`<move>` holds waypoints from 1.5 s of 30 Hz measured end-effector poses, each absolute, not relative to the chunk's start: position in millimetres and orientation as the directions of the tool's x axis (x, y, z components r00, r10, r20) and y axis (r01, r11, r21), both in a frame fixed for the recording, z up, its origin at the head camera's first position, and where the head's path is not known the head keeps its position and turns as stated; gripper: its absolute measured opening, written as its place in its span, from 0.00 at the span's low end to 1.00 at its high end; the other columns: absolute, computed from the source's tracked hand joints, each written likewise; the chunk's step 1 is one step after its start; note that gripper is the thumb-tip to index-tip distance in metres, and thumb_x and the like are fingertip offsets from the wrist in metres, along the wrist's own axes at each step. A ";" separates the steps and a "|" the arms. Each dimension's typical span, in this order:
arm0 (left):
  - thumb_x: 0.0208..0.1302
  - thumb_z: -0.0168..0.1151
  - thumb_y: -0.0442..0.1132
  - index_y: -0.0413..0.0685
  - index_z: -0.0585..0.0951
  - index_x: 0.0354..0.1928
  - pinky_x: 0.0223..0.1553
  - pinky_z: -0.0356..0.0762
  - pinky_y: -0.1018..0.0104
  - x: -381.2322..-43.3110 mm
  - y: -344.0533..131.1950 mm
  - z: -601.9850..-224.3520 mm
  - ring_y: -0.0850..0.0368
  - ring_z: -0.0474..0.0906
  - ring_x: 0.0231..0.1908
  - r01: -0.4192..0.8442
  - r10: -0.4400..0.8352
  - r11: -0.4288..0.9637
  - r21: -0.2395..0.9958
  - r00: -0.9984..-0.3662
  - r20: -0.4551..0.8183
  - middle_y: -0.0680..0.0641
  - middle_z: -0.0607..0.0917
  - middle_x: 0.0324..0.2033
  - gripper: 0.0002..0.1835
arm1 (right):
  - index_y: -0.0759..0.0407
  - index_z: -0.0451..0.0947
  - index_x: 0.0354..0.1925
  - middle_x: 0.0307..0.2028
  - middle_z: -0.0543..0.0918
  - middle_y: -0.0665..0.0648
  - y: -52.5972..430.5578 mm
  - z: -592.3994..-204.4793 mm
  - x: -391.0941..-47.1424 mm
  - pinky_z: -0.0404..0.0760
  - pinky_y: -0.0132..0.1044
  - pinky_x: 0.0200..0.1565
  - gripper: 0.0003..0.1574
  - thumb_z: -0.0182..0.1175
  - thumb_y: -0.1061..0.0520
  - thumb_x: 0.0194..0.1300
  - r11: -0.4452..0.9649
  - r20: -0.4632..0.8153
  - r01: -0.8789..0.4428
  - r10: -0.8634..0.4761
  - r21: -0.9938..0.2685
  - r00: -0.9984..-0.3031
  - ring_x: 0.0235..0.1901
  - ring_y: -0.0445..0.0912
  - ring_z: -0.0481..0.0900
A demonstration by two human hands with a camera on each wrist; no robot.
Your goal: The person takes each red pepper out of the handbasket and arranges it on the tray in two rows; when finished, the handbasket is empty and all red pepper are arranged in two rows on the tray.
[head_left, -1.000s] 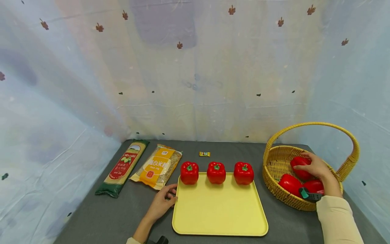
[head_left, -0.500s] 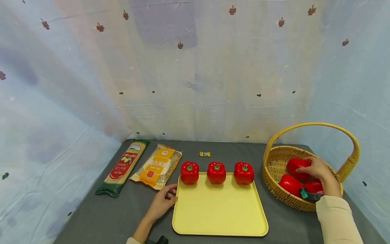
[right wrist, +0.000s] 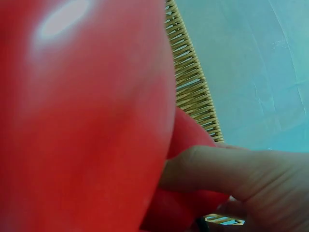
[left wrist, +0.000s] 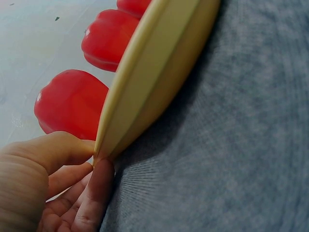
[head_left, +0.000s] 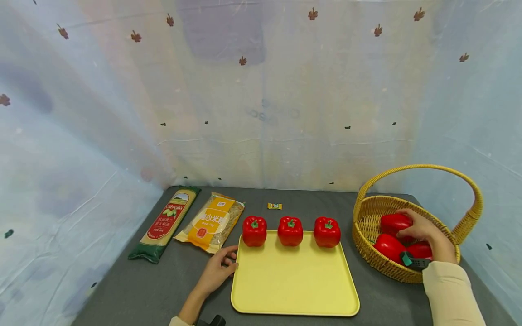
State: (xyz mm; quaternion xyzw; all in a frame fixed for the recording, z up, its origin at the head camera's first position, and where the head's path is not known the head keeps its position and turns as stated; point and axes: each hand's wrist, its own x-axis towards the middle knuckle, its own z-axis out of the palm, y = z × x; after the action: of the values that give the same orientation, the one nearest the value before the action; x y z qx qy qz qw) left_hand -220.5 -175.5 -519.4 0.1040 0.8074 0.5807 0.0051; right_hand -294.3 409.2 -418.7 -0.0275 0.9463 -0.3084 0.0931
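Note:
My left hand (head_left: 218, 270) pinches the left rim of a yellow tray (head_left: 293, 285); in the left wrist view, thumb and fingers meet on the tray's edge (left wrist: 154, 72). Three red bell peppers stand in a row along its far side: left (head_left: 254, 231), middle (head_left: 290, 231) and right (head_left: 327, 232). Inside the wicker basket (head_left: 371, 260) on the right, my right hand (head_left: 422, 228) grips a red bell pepper (head_left: 394, 222). Two more lie nearer, a front pepper (head_left: 388, 246) and one partly hidden by the wrist strap (head_left: 420, 249). A large pepper (right wrist: 82, 121) blocks much of the right wrist view.
Left of the tray lie a green and red pasta packet (head_left: 166, 222) and a yellow noodle bag (head_left: 212, 222). A small yellow wrapped candy (head_left: 275, 206) lies behind the peppers. The basket's tall handle (head_left: 424, 166) arches above the right hand. Hanging cloth borders the grey table.
Inside the basket, the right hand has shifted slightly left and turned its pepper, which now lies farther left. The left hand, tray and its three peppers stay put.

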 end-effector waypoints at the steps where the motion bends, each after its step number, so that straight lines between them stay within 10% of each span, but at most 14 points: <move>1: 0.57 0.63 0.30 0.36 0.72 0.58 0.24 0.78 0.65 -220.6 -175.4 -519.7 0.61 0.74 0.27 0.167 0.174 0.303 0.938 -0.978 0.118 0.41 0.76 0.39 0.25 | 0.72 0.50 0.64 0.49 0.64 0.79 409.2 -418.8 -294.1 0.78 0.48 0.34 0.49 0.66 0.57 0.54 0.808 -0.160 0.007 -0.109 -0.589 -0.981 0.41 0.64 0.72; 19: 0.58 0.63 0.32 0.37 0.73 0.57 0.25 0.79 0.66 -223.2 -177.0 -519.3 0.61 0.75 0.27 0.172 0.180 0.340 0.924 -0.977 0.116 0.42 0.76 0.39 0.24 | 0.79 0.49 0.63 0.54 0.64 0.79 396.1 -400.1 -273.4 0.74 0.53 0.42 0.50 0.60 0.46 0.62 0.771 0.012 -0.074 -0.086 -0.632 -0.996 0.50 0.68 0.66; 33: 0.58 0.61 0.27 0.32 0.71 0.58 0.25 0.79 0.64 -215.1 -171.3 -505.4 0.58 0.75 0.27 0.139 0.160 0.353 0.925 -0.983 0.087 0.40 0.76 0.39 0.24 | 0.60 0.47 0.71 0.60 0.53 0.72 376.1 -374.6 -238.6 0.73 0.26 0.31 0.48 0.59 0.48 0.63 0.697 0.255 -0.157 0.038 -0.700 -0.966 0.46 0.48 0.61; 38: 0.58 0.62 0.30 0.36 0.72 0.58 0.24 0.79 0.66 -222.2 -174.7 -517.5 0.61 0.75 0.27 0.150 0.167 0.320 0.935 -0.981 0.101 0.41 0.75 0.40 0.25 | 0.44 0.50 0.72 0.58 0.60 0.52 360.5 -363.5 -219.8 0.74 0.21 0.34 0.46 0.61 0.57 0.62 0.618 0.356 -0.275 0.009 -0.736 -0.934 0.44 0.31 0.64; 45: 0.57 0.63 0.31 0.37 0.72 0.58 0.25 0.79 0.66 -221.6 -176.2 -519.9 0.60 0.75 0.27 0.161 0.175 0.305 0.939 -0.978 0.111 0.41 0.75 0.39 0.25 | 0.62 0.51 0.70 0.61 0.61 0.54 321.9 -349.7 -202.6 0.79 0.25 0.37 0.51 0.55 0.82 0.51 0.229 0.553 -0.573 -0.150 -0.787 -0.820 0.51 0.37 0.71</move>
State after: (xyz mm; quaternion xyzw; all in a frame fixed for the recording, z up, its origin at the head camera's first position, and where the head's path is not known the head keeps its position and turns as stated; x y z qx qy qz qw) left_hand -221.6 -176.2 -519.9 0.1038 0.8079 0.5801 0.0058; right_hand -202.6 321.9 -349.7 -0.2371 0.7619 -0.5739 -0.1843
